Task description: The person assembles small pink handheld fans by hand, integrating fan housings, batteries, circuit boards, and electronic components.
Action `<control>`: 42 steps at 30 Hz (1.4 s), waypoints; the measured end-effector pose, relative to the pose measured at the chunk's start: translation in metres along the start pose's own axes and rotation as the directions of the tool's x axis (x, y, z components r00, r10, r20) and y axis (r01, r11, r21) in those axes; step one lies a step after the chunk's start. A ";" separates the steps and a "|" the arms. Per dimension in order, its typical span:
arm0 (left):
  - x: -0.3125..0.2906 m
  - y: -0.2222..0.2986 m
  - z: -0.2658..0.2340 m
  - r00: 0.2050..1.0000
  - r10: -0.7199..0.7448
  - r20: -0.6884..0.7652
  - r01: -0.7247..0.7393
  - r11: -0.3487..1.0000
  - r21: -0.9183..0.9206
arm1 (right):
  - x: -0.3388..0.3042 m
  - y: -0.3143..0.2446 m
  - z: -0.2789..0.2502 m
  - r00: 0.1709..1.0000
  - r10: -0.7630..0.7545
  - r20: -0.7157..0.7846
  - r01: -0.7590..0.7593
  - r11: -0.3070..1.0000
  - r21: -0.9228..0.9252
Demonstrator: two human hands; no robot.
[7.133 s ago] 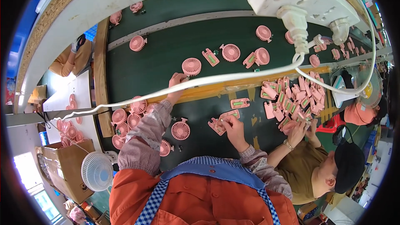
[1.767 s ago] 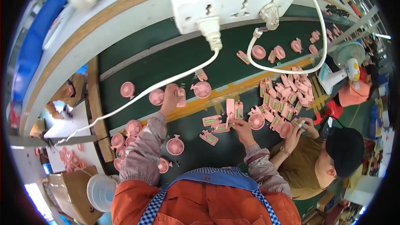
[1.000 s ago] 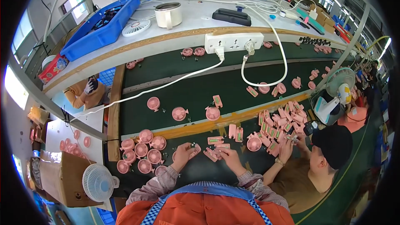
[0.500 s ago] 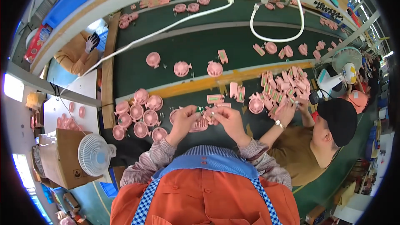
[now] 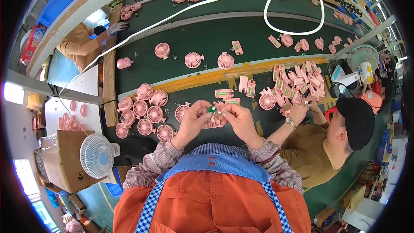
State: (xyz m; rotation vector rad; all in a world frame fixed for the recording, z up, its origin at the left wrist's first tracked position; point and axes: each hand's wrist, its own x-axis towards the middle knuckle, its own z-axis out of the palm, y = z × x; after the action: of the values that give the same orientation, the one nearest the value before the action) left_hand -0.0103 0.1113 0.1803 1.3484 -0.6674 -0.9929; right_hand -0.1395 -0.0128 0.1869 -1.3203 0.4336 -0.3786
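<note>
A dark green bench [image 5: 274,121] in a busy workshop, a strip of yellow tape [image 5: 267,66] along its far side, and here are two hands meeting at the front! The left hand [image 5: 194,123] has a small green board [image 5: 212,109] pinched at the fingertips; the right hand [image 5: 240,123] grips a pink part [image 5: 219,119], right up beside it. Fingers hide much of both pieces. Just below, a ribbed fan head [image 5: 210,125] peeks out, partly covered.

Out to the left, a cluster of pink fans [image 5: 140,108], packed close. Just beyond the right hand, pink casings [image 5: 224,93] with green inside, and near them a single fan [image 5: 267,101]. Further right, a big heap [image 5: 297,82] of casings, and a co-worker's hands [image 5: 297,112] busy at its near edge! Overhead, a white cable [image 5: 172,15] sweeps across.
</note>
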 end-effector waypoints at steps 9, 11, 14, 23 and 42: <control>-0.001 0.007 0.007 0.998 -0.016 0.061 0.019 0.999 -0.048 | 0.000 -0.009 0.007 0.994 -0.092 -0.052 0.074 0.961 -0.267; -0.001 0.011 0.007 0.996 -0.022 0.091 0.025 0.999 -0.030 | 0.002 -0.004 0.005 0.991 -0.133 -0.001 0.126 0.939 -0.321; -0.002 0.022 0.011 0.995 -0.030 0.097 0.023 0.997 0.070 | 0.000 -0.018 0.007 0.999 -0.028 -0.027 0.022 0.977 -0.210; -0.002 0.027 0.011 0.957 0.270 0.110 -0.291 0.862 0.415 | -0.003 -0.021 0.014 0.987 -0.148 -0.067 0.130 0.968 -0.213; 0.002 0.021 0.014 0.954 0.296 0.035 -0.295 0.921 0.255 | -0.002 -0.016 0.024 0.919 -0.359 -0.161 0.305 0.909 -0.284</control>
State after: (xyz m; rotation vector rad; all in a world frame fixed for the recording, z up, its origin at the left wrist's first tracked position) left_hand -0.0172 0.1022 0.2027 1.4215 -0.9923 -0.6742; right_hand -0.1291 0.0051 0.2072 -1.6184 0.4416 -0.7763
